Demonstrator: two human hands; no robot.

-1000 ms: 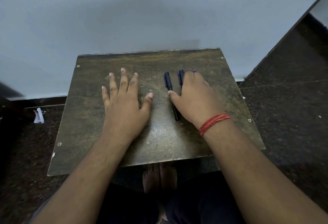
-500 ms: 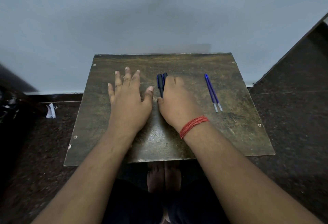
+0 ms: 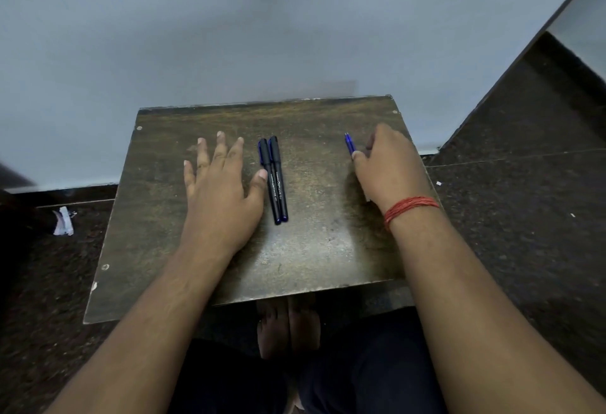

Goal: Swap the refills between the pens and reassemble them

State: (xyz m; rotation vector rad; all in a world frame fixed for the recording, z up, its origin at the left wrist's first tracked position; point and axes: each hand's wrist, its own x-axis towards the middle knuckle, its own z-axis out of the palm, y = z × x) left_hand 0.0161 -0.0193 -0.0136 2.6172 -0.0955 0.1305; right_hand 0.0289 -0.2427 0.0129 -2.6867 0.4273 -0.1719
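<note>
Two black capped pens (image 3: 274, 180) lie side by side in the middle of a worn wooden board (image 3: 328, 266). My left hand (image 3: 219, 190) rests flat on the board just left of them, its thumb tip next to the left pen. My right hand (image 3: 390, 167), with a red thread at the wrist, sits at the board's right side over the blue refills (image 3: 349, 144). Its thumb and curled fingers close on them. Only the refills' far ends stick out past the thumb; the rest is hidden under the hand.
The board is low and stands against a pale wall, with dark speckled floor around it. A white paper scrap (image 3: 64, 221) lies on the floor at the left. My bare feet (image 3: 288, 325) show under the board's near edge. A dark ledge rises at the right.
My right hand has left the two pens and moved right onto the refills, which it now covers. The pens lie uncovered. My left hand has stayed flat.
</note>
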